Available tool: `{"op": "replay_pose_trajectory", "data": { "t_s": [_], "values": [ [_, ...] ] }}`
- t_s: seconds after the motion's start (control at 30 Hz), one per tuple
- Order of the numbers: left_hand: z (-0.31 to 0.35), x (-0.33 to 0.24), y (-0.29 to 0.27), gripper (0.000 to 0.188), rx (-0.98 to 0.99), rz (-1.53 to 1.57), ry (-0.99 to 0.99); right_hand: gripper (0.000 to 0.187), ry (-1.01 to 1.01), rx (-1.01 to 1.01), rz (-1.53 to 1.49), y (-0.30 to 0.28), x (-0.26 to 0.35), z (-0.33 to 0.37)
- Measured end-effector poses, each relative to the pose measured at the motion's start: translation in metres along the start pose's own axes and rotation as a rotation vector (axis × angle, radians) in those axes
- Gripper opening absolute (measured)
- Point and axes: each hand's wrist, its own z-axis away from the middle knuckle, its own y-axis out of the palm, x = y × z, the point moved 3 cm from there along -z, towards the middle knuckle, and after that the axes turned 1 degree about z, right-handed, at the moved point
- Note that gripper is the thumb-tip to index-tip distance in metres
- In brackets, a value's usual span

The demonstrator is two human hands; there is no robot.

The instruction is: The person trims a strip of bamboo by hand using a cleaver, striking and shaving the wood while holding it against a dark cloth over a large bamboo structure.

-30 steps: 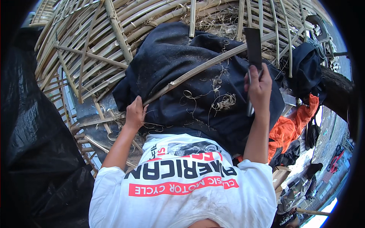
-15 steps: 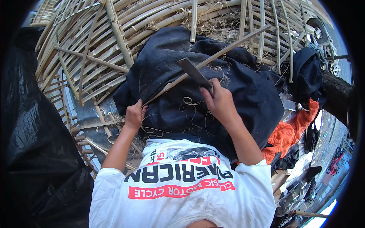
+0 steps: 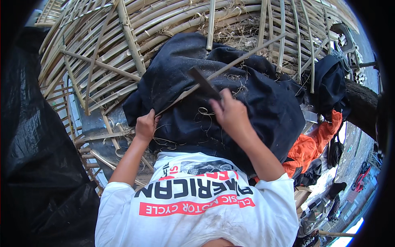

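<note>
A long, thin bamboo strip [image 3: 246, 57] slants across my lap from lower left to upper right. Its near end is pinched in my left hand [image 3: 145, 125], fingers closed. My right hand [image 3: 233, 115], a little blurred, is wrapped round the handle end of a flat, broad-bladed knife [image 3: 203, 82]; the handle itself is hidden. The blade crosses the strip near its middle and appears to touch it. Under both lies a black cloth [image 3: 267, 107] draped over my legs, with curled shavings [image 3: 203, 111] scattered on it.
Beyond the cloth spreads a large framework of bamboo slats [image 3: 173, 16], with several loose strips lying across it. A black plastic sheet [image 3: 37, 144] hangs at the left. To the right are an orange garment [image 3: 308, 148] and a dark log [image 3: 362, 101].
My right hand and the knife have shifted slightly left and toward me. The strip's far end has swung a little left and nearer. My left hand has hardly moved.
</note>
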Motion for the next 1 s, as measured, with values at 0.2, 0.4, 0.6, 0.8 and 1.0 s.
{"op": "replay_pose_trajectory", "data": {
  "t_s": [0.2,0.4,0.6,0.8,1.0],
  "values": [
    [0.009,0.000,0.001,0.029,-0.016,-0.033,-0.034,0.022,0.123,-0.285,-0.143,-0.048,-0.004,-0.022],
    [-0.001,-0.017,-0.011,0.021,-0.029,-0.159,-0.065,0.028,0.102,-0.190,-0.100,-0.014,-0.012,-0.020],
    [0.004,-0.036,-0.020,0.019,0.027,-0.049,-0.089,0.026,-0.006,-0.041,-0.139,0.021,0.009,0.011],
    [0.007,-0.029,-0.014,0.020,0.038,-0.050,-0.096,0.024,0.129,-0.335,-0.118,-0.055,-0.035,-0.018],
    [0.007,-0.025,-0.007,0.022,0.036,-0.030,-0.090,0.028,0.155,-0.474,-0.272,-0.055,-0.058,-0.033]
  ]
}}
